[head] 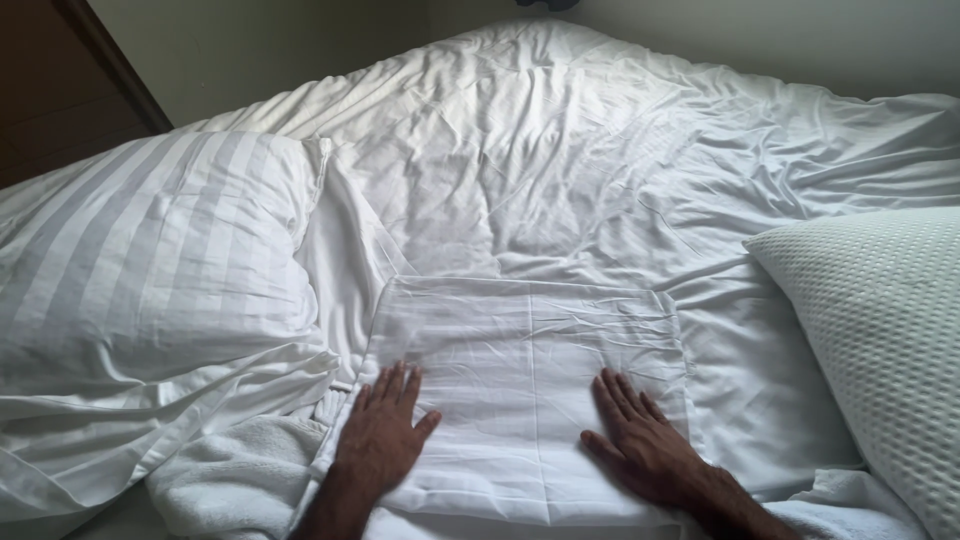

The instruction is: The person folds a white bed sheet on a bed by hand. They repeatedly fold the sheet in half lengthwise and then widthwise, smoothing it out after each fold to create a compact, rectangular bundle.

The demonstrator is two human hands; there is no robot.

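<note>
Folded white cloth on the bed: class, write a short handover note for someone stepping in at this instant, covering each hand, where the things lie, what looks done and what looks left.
Left hand: flat, palm down, fingers spread, on the near left part of the folded white cloth.
Right hand: flat, palm down, on its near right part.
Neither hand grips anything.
The cloth lies as a flat rectangle on the rumpled white duvet.
A striped pillow lies to the left, a textured pillow to the right, a white towel at the near left.
Done: cloth folded, laid flat.
Left: light creases remain across it; the duvet is unsmoothed.
</note>
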